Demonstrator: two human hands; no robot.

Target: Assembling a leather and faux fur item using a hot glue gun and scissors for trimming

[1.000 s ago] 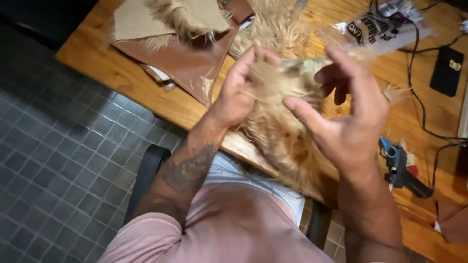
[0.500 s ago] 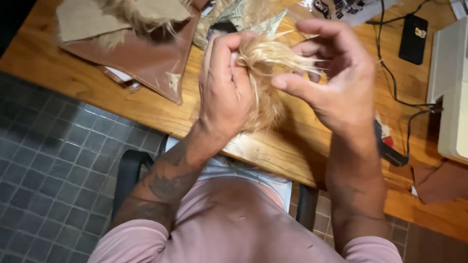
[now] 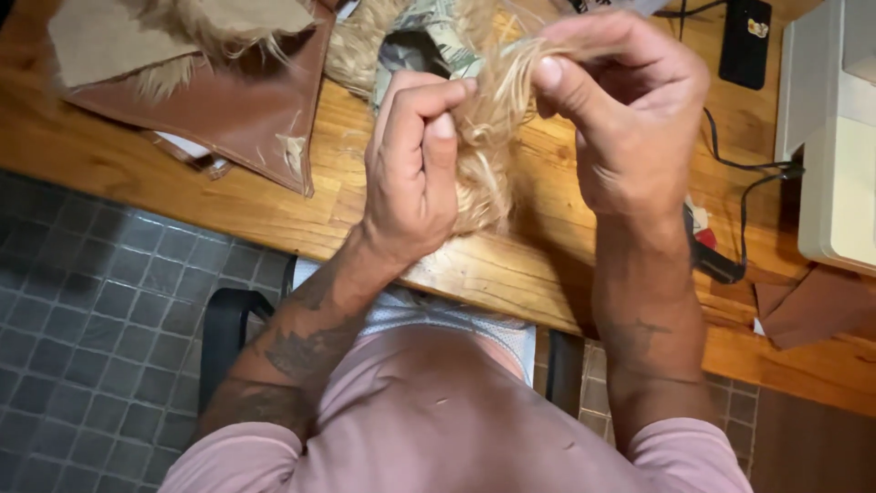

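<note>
My left hand (image 3: 415,173) is curled almost into a fist, its fingers (image 3: 429,119) closed on a tuft of pale blond fur (image 3: 488,137) that I hold up above the table (image 3: 228,196). My right hand (image 3: 630,119) faces it from just beside, thumb pressed against the bent fingers so that the top strands of the same fur are pinched between them. The fur hangs between my 2 hands and trails down toward the table edge, near my belly. Behind my hands, on the wooden table, lies more of the shaggy blond material, with a patch of patterned cloth (image 3: 438,41) showing through it. To my left sits a brown leather piece (image 3: 237,110) with a beige fabric piece (image 3: 100,41) and another tuft of fur on top of it. To my right a black phone (image 3: 744,41) lies flat near the far edge, black cables (image 3: 748,183) run across the wood, and a white machine (image 3: 835,137) stands at the right end. A small brown leather scrap (image 3: 817,306) lies below that machine. Under the table the floor (image 3: 91,310) is grey tile.
</note>
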